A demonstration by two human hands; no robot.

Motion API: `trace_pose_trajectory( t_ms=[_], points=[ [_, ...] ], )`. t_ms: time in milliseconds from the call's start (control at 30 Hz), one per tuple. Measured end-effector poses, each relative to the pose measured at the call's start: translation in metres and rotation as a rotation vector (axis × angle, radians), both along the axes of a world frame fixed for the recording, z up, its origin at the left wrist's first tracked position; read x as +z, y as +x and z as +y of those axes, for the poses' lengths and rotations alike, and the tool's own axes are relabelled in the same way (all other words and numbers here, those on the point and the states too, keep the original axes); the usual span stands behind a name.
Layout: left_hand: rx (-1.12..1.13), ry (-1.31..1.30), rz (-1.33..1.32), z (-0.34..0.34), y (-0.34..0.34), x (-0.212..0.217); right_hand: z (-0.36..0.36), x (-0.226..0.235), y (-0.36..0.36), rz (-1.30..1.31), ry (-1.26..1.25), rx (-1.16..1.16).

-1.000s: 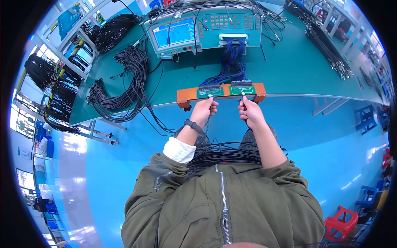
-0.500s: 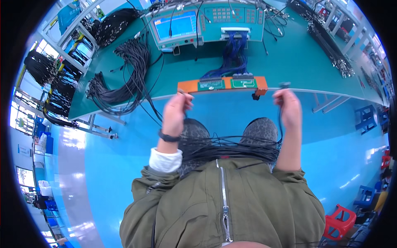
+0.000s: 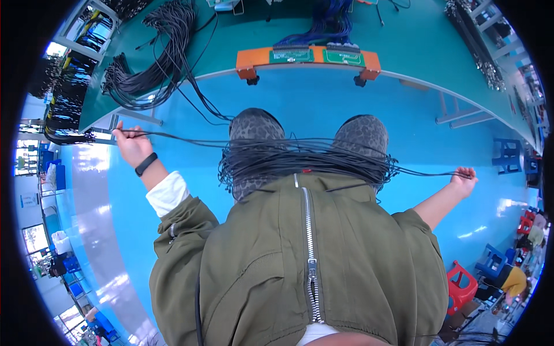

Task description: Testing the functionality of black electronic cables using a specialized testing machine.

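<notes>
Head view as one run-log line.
left hand: holding thin black cable; right hand: holding thin black cable; black cable bundle: across thighs; orange bar fixture: untouched

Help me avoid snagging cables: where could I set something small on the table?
The table is bare near its front edge right of the orange bar, up to the black bundle; a smaller patch lies between the bar and the left cable pile. Crowded: that pile, and behind the bar, where blue wires run.
</notes>
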State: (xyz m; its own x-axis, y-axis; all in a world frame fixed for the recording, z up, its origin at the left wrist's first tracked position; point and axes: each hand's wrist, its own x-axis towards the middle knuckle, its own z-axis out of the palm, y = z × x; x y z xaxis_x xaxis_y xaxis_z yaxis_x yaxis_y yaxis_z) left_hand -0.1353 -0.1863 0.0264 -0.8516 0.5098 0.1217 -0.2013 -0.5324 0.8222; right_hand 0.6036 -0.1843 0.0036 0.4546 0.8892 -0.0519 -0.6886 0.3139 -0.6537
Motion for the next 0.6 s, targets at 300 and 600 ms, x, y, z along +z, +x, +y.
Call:
trace_pose_trajectory(
  t_ms=[300,600],
  points=[
    [0.077,-0.621,0.011,-0.049,-0.042,-0.069,-0.013,0.028,-0.048,-0.071,-0.007,0.169],
    [0.131,-0.881,0.108,-0.064,-0.011,-0.08,0.002,0.071,-0.081,-0.129,0.105,0.341]
  ],
)
